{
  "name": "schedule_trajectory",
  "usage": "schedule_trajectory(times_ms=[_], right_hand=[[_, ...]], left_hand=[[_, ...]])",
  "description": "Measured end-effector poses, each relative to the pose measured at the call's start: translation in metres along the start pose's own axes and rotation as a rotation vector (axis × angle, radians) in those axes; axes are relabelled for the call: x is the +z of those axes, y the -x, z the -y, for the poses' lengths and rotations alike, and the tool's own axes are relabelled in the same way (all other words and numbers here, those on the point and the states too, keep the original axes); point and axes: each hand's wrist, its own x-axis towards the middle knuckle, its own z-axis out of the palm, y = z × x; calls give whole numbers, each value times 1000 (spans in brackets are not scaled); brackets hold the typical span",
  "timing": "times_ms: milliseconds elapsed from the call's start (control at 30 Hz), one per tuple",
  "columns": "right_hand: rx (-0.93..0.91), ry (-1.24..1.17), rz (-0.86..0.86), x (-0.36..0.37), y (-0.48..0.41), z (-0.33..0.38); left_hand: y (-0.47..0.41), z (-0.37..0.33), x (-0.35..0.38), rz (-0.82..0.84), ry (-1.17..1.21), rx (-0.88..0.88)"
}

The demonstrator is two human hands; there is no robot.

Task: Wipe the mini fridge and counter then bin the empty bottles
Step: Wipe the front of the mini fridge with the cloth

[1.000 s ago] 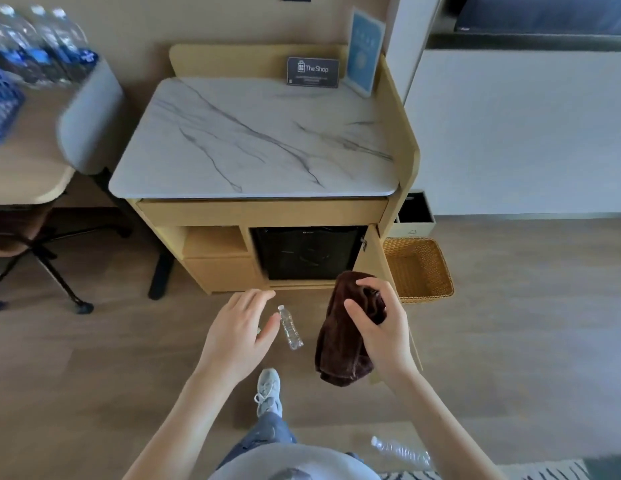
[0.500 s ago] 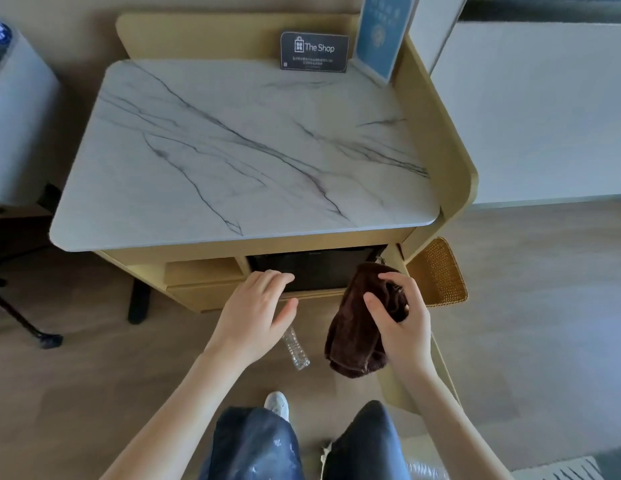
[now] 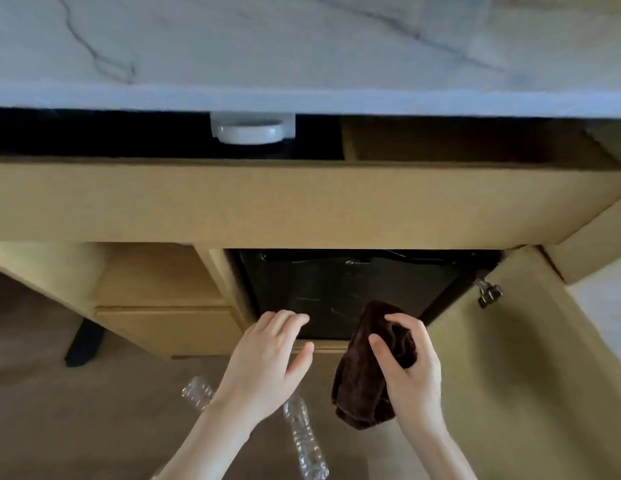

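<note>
The black mini fridge [image 3: 323, 292] sits in the wooden cabinet under the marble counter [image 3: 302, 46]. My left hand [image 3: 267, 365] hovers with relaxed fingers in front of the fridge's lower left corner; contact cannot be told. My right hand [image 3: 409, 372] grips a dark brown cloth [image 3: 364, 386] that hangs just before the fridge's lower right. Two clear empty bottles lie on the floor: one bottle [image 3: 305, 445] below my left hand, another bottle [image 3: 196, 393] partly hidden behind my left wrist.
An open drawer [image 3: 302, 202] juts out under the counter, with a white round dish [image 3: 250, 133] inside. The open cabinet door [image 3: 510, 358] stands to the right with a metal hinge [image 3: 489, 294]. A smaller drawer unit [image 3: 163, 327] and a black chair leg [image 3: 84, 344] are at left.
My view has dropped lower and much closer to the cabinet. Both hands moved forward to the fridge front, the right still holding the cloth. The counter signs and basket left the view.
</note>
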Motion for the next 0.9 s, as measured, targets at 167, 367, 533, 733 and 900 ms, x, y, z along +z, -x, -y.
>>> schedule_trajectory(times_ms=[167, 367, 533, 733, 900], right_hand=[[-70, -42, -3, 39, -22, -93], [-192, -130, -14, 54, -26, -141], [-354, -150, -11, 50, -33, -136], [-491, -202, -53, 47, -56, -107], [-701, -205, -133, 69, -77, -90]], left_hand=[[-10, 45, 93, -62, -71, 63], [-18, 77, 122, -167, -82, 132], [-39, 83, 103, -310, -143, 223], [-64, 80, 88, -537, -149, 276], [-79, 91, 85, -772, -186, 320]])
